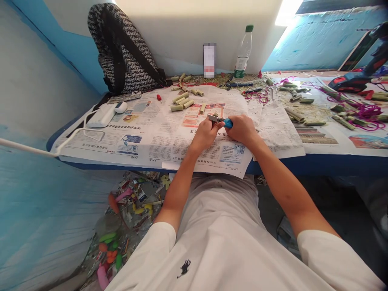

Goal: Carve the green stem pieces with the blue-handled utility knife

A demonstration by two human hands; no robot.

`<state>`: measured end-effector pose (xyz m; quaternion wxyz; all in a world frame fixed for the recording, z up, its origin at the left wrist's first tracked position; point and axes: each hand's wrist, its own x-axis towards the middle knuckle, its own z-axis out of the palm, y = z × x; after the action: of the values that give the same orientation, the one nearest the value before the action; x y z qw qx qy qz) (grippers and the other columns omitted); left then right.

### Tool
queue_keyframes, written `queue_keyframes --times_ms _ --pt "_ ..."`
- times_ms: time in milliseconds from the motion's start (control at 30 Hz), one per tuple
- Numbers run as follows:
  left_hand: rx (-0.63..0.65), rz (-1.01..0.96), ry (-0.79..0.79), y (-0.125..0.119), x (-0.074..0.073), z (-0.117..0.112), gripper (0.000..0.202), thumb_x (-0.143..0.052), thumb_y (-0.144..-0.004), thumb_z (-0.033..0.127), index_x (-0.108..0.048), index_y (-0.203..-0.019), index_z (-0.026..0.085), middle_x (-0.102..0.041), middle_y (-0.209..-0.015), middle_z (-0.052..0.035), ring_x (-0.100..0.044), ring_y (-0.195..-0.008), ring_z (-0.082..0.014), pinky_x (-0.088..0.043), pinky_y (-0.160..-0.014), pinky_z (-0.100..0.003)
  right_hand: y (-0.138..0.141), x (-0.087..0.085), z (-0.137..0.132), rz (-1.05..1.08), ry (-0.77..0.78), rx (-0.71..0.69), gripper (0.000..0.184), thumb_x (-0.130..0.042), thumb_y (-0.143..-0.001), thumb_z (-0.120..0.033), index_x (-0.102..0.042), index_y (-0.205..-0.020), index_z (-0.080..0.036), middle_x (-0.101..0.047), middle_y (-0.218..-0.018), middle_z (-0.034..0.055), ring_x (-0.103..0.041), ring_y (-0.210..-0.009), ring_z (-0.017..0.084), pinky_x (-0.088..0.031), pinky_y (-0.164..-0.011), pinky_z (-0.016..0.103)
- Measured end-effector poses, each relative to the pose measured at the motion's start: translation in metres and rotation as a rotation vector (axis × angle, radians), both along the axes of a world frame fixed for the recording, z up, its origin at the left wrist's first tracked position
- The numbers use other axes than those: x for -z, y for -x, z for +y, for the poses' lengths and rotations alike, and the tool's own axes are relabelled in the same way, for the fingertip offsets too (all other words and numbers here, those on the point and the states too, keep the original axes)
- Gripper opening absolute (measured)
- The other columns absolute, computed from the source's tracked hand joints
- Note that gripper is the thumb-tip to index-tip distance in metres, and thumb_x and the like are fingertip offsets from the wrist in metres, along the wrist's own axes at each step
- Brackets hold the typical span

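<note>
Blue-handled knife (227, 122) is held above the newspaper (163, 141), near the front edge of the table (333, 163), blade pointing leftward. Right hand (242, 128): closed around the handle. Left hand (205, 135): fingers curled in beside the blade; cannot tell whether they pinch the blade or a small piece, contact too small to resolve. Handling estimate: knife light, blade thin and stiff, handle probably plastic, secure if dry; take hold at the handle, fingers clear of the edge. Several bamboo-like tubes (183, 101) lie loose on the newspaper beyond the hands. Judged light, rigid, smooth-skinned, prone to rolling and perhaps to splitting lengthwise; best gripped across the middle, thumb opposite fingers.
</note>
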<state>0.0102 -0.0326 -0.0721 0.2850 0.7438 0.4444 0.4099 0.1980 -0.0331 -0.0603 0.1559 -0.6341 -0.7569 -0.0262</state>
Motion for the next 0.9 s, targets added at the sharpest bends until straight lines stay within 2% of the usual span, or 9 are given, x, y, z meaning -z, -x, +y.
queue_keyframes --times_ms 267,433,567,667,733,833,900 --pt "-0.126 -0.007 0.057 -0.002 0.000 -0.001 0.055 -0.061 -0.095 0.076 -0.052 -0.080 0.024 -0.067 -0.082 -0.0091 -0.066 -0.086 -0.0284 -0.050 -0.079 -0.041 0.005 -0.001 -0.001 -0.061 0.001 0.000 0.023 -0.056 -0.097 -0.028 -0.075 -0.103 -0.017 -0.075 -0.089 0.0137 -0.059 -0.073 0.024 -0.028 -0.063 0.035" --pt "-0.145 -0.023 0.036 -0.004 0.005 0.003 0.053 -0.060 -0.094 0.077 -0.054 -0.087 0.024 -0.068 -0.086 -0.0099 -0.068 -0.088 -0.0295 -0.050 -0.080 -0.040 0.007 0.000 -0.004 -0.081 -0.007 0.007 0.029 -0.052 -0.102 -0.034 -0.074 -0.110 -0.017 -0.076 -0.093 0.0156 -0.060 -0.072 0.025 -0.027 -0.063 0.036" --pt "-0.149 0.002 0.039 -0.005 0.006 0.006 0.054 -0.060 -0.094 0.077 -0.053 -0.085 0.024 -0.070 -0.089 -0.0115 -0.069 -0.093 -0.0303 -0.051 -0.082 -0.039 0.008 -0.002 -0.007 -0.061 -0.030 0.042 0.032 -0.051 -0.104 -0.040 -0.072 -0.111 -0.017 -0.077 -0.096 0.0168 -0.061 -0.074 0.026 -0.027 -0.065 0.036" --pt "-0.121 -0.018 0.017 -0.005 0.006 0.007 0.052 -0.059 -0.097 0.075 -0.057 -0.093 0.023 -0.074 -0.103 -0.0137 -0.070 -0.102 -0.0310 -0.053 -0.088 -0.039 0.007 -0.007 -0.010 -0.002 -0.025 0.000 0.040 -0.053 -0.105 -0.054 -0.072 -0.105 -0.019 -0.075 -0.092 0.0146 -0.060 -0.077 0.026 -0.029 -0.066 0.035" --pt "-0.082 -0.038 0.004 -0.004 0.005 0.006 0.049 -0.057 -0.100 0.071 -0.059 -0.102 0.023 -0.075 -0.112 -0.0142 -0.070 -0.109 -0.0304 -0.054 -0.092 -0.039 0.006 -0.010 -0.011 0.068 -0.018 -0.072 0.043 -0.055 -0.103 -0.060 -0.071 -0.094 -0.020 -0.073 -0.093 0.0134 -0.060 -0.081 0.025 -0.032 -0.067 0.035" --pt "-0.022 -0.032 0.020 -0.002 0.003 0.004 0.040 -0.057 -0.105 0.062 -0.059 -0.106 0.021 -0.075 -0.114 -0.0134 -0.070 -0.111 -0.0291 -0.054 -0.096 -0.040 0.004 -0.011 -0.012 0.210 -0.030 -0.156 0.047 -0.055 -0.103 -0.060 -0.066 -0.079 -0.021 -0.071 -0.103 0.0136 -0.061 -0.089 0.024 -0.038 -0.072 0.035" --pt "0.008 -0.030 0.026 0.000 0.002 0.003 0.034 -0.058 -0.106 0.055 -0.059 -0.106 0.021 -0.075 -0.116 -0.0135 -0.070 -0.112 -0.0289 -0.054 -0.099 -0.041 0.005 -0.009 -0.013 0.269 -0.047 -0.131 0.046 -0.056 -0.102 -0.060 -0.066 -0.079 -0.021 -0.071 -0.108 0.0137 -0.061 -0.089 0.024 -0.038 -0.072 0.034"
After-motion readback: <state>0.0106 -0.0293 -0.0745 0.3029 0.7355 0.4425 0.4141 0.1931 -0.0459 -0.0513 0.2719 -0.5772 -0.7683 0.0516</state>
